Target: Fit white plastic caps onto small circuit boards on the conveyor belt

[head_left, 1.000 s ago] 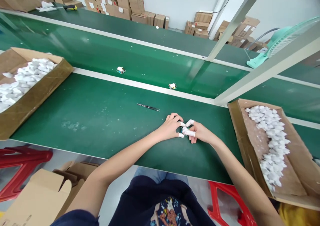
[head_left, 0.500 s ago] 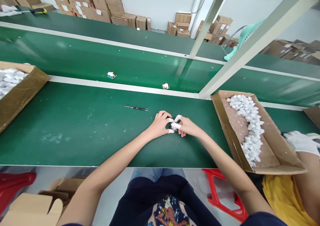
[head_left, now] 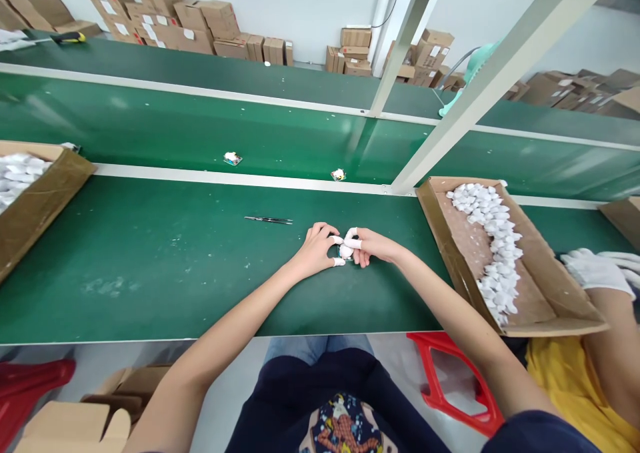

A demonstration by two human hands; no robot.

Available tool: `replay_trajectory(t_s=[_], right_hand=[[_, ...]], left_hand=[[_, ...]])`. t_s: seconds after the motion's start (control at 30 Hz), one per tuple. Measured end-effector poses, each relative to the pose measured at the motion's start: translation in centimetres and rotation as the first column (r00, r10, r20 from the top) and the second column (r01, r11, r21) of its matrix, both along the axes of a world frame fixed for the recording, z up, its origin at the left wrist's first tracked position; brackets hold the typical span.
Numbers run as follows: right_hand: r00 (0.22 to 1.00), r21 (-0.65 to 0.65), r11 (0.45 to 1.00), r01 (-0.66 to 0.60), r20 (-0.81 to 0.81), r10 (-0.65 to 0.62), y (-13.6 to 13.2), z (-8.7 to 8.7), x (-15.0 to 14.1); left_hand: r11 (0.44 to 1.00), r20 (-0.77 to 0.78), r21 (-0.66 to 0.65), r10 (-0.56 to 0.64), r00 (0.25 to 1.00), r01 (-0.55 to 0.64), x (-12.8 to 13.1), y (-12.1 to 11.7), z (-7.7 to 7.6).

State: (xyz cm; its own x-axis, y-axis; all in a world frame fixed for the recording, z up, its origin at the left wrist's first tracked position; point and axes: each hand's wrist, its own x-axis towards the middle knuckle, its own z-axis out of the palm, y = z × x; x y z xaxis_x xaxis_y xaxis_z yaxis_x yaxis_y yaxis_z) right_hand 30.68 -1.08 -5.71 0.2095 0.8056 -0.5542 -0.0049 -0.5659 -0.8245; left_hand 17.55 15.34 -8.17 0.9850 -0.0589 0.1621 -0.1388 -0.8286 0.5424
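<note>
My left hand (head_left: 316, 251) is closed around a small circuit board with a white lump on it (head_left: 346, 252), its edge between thumb and fingers. White finger cots cover several of my fingertips. At the board's upper edge, my right hand (head_left: 373, 245) has thumb and forefinger pinched together; whatever is between them is too small to make out. A pair of tweezers (head_left: 269, 220) lies on the green table (head_left: 165, 286), beyond my left hand.
To the right is a cardboard tray (head_left: 555, 293) of white wrapped pieces (head_left: 493, 239); another box (head_left: 47, 206) of them stands left. Two small boards (head_left: 233, 159) (head_left: 339, 174) lie on the green strip behind the bar. A slanted post (head_left: 450, 129) rises nearby. A co-worker's gloved hand (head_left: 595, 269) is far right.
My right fingers have shifted off the white lump to the board's upper edge, leaving the lump more visible. The two boards on the green strip have moved right. The view has shifted slightly.
</note>
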Motion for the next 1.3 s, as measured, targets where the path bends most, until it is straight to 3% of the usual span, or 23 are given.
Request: replay_trajectory(t_s=[0.1,0.33,0.5,0.6,0.73,0.77,0.83,0.9,0.97,1.03,1.13,1.23,1.3], right_hand=[[0.995,0.089,0.996,-0.017,-0.094,0.025,-0.8,0.0,0.4],[0.990,0.135,0.990,-0.049,-0.123,0.066,-1.3,-0.2,0.2],[0.969,0.010,0.995,-0.100,0.229,0.095,-1.4,0.1,-0.6],[0.838,-0.097,0.967,-0.235,0.483,0.252,-1.6,0.6,-1.2],[0.478,-0.186,0.947,-0.260,0.828,0.294,-1.0,1.1,-1.4],[0.444,-0.183,0.951,-0.250,0.851,0.280,-0.4,1.1,-1.1],[0.448,-0.129,0.965,-0.227,0.866,0.221,1.5,1.0,0.5],[0.446,-0.009,0.983,-0.184,0.891,0.091,4.2,0.6,3.0],[0.394,0.097,0.987,-0.125,0.918,-0.040,7.5,-0.2,6.1],[0.331,0.068,0.998,0.011,0.941,-0.068,10.9,-1.0,9.0],[0.335,-0.033,0.981,0.191,0.942,-0.033,14.9,-2.1,11.9],[0.331,-0.055,0.964,0.259,0.943,-0.036,17.6,-2.3,12.5],[0.246,-0.002,0.977,0.215,0.968,-0.052,19.5,-2.0,11.9]], left_hand=[[1.000,-0.005,-0.004,-0.001,1.000,0.001,0.0,0.1,0.0],[1.000,-0.012,-0.012,0.004,1.000,-0.004,0.1,0.1,0.0],[0.999,-0.007,-0.033,0.005,1.000,-0.006,-0.1,0.1,-0.1],[0.999,-0.009,-0.046,0.011,1.000,-0.012,-0.3,0.1,0.0],[0.992,0.001,-0.122,0.011,1.000,-0.010,-0.4,0.6,0.7],[0.988,0.018,-0.153,0.024,1.000,-0.021,-0.5,0.8,1.0],[0.978,0.081,-0.199,0.083,0.993,-0.066,-0.6,1.2,1.5],[0.969,0.165,-0.212,0.160,0.973,-0.124,-0.8,1.4,1.9],[0.968,0.223,-0.200,0.195,0.955,-0.151,-1.0,1.5,2.0],[0.972,0.236,-0.182,0.189,0.953,-0.148,-1.1,1.4,1.9],[0.976,0.208,-0.171,0.172,0.963,-0.137,-1.2,1.0,1.5],[0.980,0.201,-0.154,0.159,0.966,-0.130,-1.0,0.6,1.2],[0.983,0.206,-0.132,0.154,0.966,-0.129,-1.0,0.4,1.1]])
